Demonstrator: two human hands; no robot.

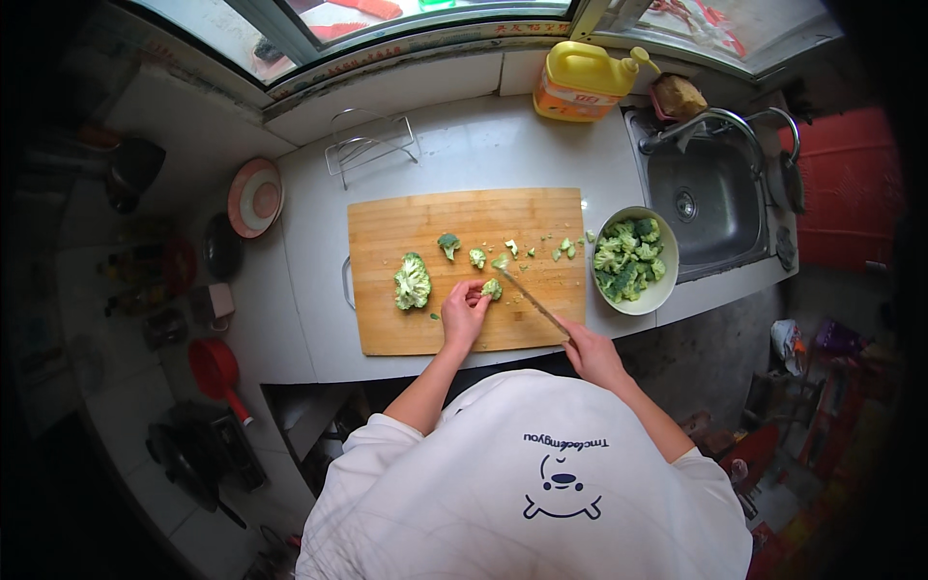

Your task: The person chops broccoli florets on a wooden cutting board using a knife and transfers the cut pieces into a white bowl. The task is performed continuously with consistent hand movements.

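On the wooden cutting board (391, 225), my left hand (464, 312) holds a small broccoli floret (492, 289) between its fingertips. My right hand (593, 354) grips the handle end of a knife (533, 301), whose blade reaches up and left over the board. A pale green piece of broccoli (500, 262) lies at the blade's tip. Left of my hands rests a larger broccoli chunk (412, 281). Two more florets, one darker (449, 245) and one lighter (477, 258), sit above my left hand. Trimmed bits are scattered toward the board's right side. A bowl (663, 286) full of broccoli florets stands beside the board.
Beyond the bowl is a steel sink (714, 250) with a curved faucet (725, 116). A yellow jug with a pump (580, 80) and a wire rack (370, 145) stand along the back. Plates (254, 198), a red pan (214, 368) and a black lidded pan (181, 460) are at the left.
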